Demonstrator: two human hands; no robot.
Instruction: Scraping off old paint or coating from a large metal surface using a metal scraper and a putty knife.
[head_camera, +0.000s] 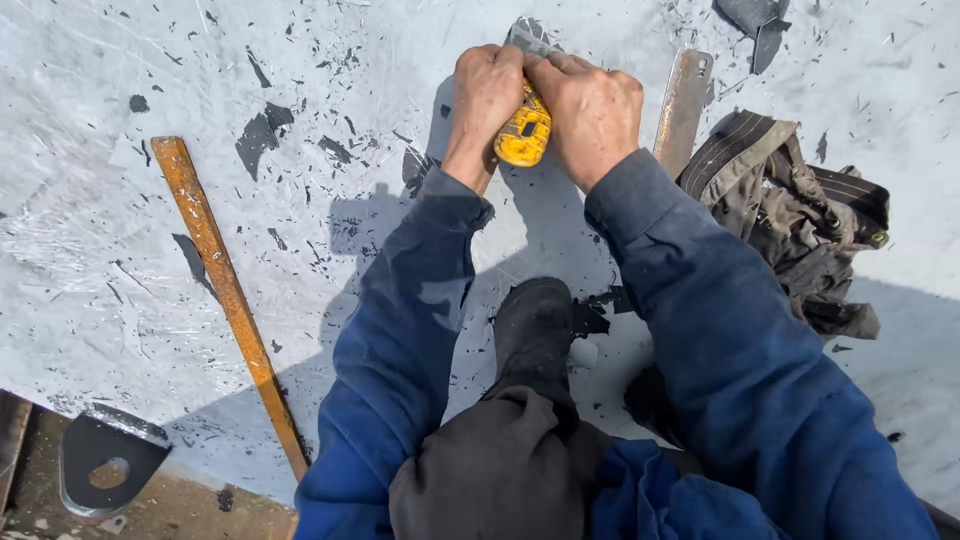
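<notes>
Yellow-handled scraper (524, 132): rigid, light, probably grippy; both the left hand (485, 95) and right hand (590, 110) clamp its handle, blade beyond the knuckles.

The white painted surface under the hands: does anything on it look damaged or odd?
Yes. The white painted surface is scratched and chipped, with dark bare patches and loose flakes, most densely near the left hand and right hand, which both grip a yellow-handled scraping tool. A crumpled grey-brown cloth lies to the right.
</notes>
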